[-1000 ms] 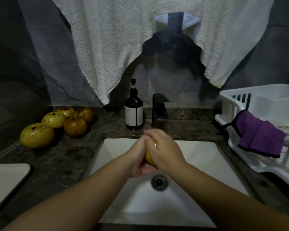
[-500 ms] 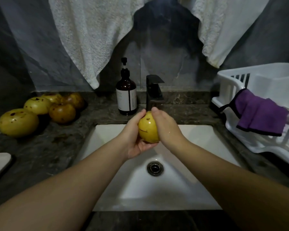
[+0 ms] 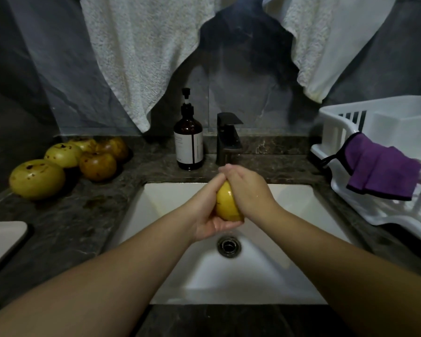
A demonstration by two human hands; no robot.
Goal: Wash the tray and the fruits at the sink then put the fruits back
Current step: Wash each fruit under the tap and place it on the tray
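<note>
— So, what are the hands doing at the middle of the frame?

— Both hold one yellow fruit [image 3: 229, 203] over the white sink [image 3: 289, 263]. The left hand [image 3: 208, 215] cups it from below and the side, fingers curled under it. The right hand [image 3: 248, 188] wraps over its top and right side, fingertips meeting the left hand's just below the black faucet [image 3: 227, 139].

— And what is in the sink itself?

— Only the drain [image 3: 229, 246], directly below the fruit; the basin looks wet, though I cannot tell whether water is running.

— Where is the other fruit?

— At the left of the frame, five spotted fruits [image 3: 37, 178] lie in a cluster on the dark stone counter [image 3: 83, 220], touching one another. A corner of the pale tray [image 3: 3, 242] shows at the lower left edge, with nothing visible on it.

— Other containers?

— A brown pump bottle [image 3: 188, 139] stands just left of the faucet. At the right, a white dish rack [image 3: 384, 215] carries a purple cloth [image 3: 379, 173] draped over its rim. White towels [image 3: 141, 57] hang along the top.
</note>
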